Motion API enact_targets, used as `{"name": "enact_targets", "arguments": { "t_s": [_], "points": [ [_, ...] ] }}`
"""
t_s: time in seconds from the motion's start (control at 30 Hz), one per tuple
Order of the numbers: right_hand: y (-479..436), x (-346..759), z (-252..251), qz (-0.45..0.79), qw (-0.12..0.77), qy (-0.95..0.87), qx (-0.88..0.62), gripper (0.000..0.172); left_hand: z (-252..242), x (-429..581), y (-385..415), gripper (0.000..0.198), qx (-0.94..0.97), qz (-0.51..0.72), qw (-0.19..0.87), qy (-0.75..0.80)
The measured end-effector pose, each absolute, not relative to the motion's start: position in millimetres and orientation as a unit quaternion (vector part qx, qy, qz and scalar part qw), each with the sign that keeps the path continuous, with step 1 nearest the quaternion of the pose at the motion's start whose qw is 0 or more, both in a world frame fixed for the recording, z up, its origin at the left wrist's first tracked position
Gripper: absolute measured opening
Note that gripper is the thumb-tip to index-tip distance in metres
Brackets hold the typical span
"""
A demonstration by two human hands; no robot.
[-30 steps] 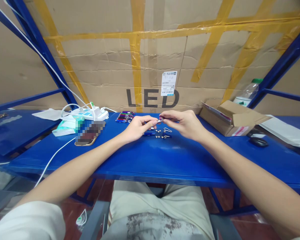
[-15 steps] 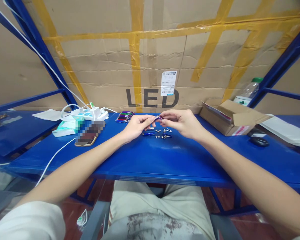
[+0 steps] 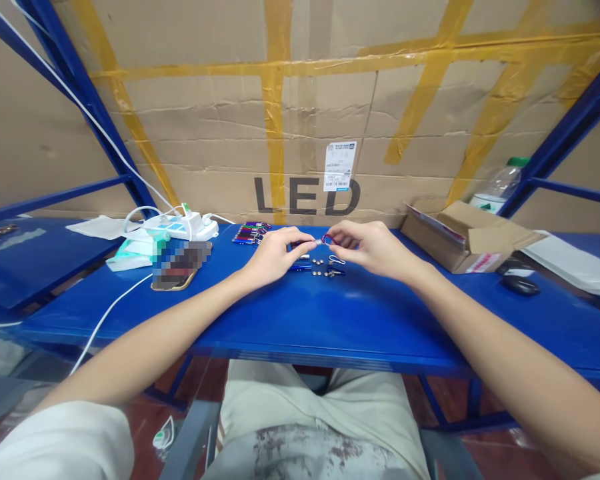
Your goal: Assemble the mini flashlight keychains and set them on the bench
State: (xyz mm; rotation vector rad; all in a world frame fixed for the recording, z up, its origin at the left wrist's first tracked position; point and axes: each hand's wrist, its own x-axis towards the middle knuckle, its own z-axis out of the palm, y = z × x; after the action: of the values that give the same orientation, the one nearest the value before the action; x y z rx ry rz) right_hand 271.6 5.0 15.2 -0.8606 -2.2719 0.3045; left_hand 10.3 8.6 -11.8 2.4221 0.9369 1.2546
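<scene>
A: What are we wearing? Sleeves first.
B: Left sleeve: white, loose, rounded hem, ends around the elbow. Right sleeve: we only get a pale sliver at the bottom edge.
A: Shirt?
B: Shirt: light grey front, dark blotches with ragged edges. Print or stain, we can't tell.
A: Legs?
B: Trousers: off-white, slightly greenish, soft creases across the lap. We see thin brownish stripes down the left outer side.
A: Hands?
B: Left hand, right hand: both bare. Forearms too.
</scene>
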Motion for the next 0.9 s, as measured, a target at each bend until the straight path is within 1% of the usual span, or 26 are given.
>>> {"name": "enact_targets", "arguments": {
  "t_s": [0.13, 0.23, 0.33, 0.43, 0.53, 0.7, 0.8, 0.9],
  "points": [
    [5.1, 273.2, 17.3, 0.105, 0.331, -0.880, -0.323, 0.030, -11.8, 8.7, 10.8, 0.032, 0.841, 0.416, 0.122, 0.324],
    [5.5, 273.3, 18.7, 0.126, 0.331, -0.876, -0.327, 0.031, -11.0, 6.2, 12.8, 0.033, 0.841, 0.416, 0.110, 0.329],
    [7.1, 273.8, 19.7, 0.162, 0.331, -0.867, -0.334, 0.036, -9.5, 3.7, 13.4, 0.034, 0.846, 0.414, 0.079, 0.327],
    [8.7, 275.0, 20.4, 0.170, 0.317, -0.869, -0.339, 0.037, -9.2, 2.2, 13.0, 0.034, 0.864, 0.388, 0.046, 0.318],
    [8.8, 275.5, 20.8, 0.189, 0.280, -0.877, -0.342, 0.033, -10.0, 1.4, 12.7, 0.032, 0.890, 0.337, 0.041, 0.303],
    [7.2, 276.2, 20.2, 0.317, 0.210, -0.861, -0.339, 0.029, -10.3, -1.0, 12.2, 0.030, 0.927, 0.252, 0.061, 0.272],
    [6.6, 278.5, 19.5, 0.370, 0.138, -0.856, -0.333, 0.028, -8.4, -1.4, 10.1, 0.029, 0.940, 0.216, 0.086, 0.251],
    [6.2, 280.8, 19.4, 0.392, 0.062, -0.859, -0.324, 0.026, -6.5, 0.8, 6.3, 0.025, 0.946, 0.191, 0.109, 0.238]
  ]
}}
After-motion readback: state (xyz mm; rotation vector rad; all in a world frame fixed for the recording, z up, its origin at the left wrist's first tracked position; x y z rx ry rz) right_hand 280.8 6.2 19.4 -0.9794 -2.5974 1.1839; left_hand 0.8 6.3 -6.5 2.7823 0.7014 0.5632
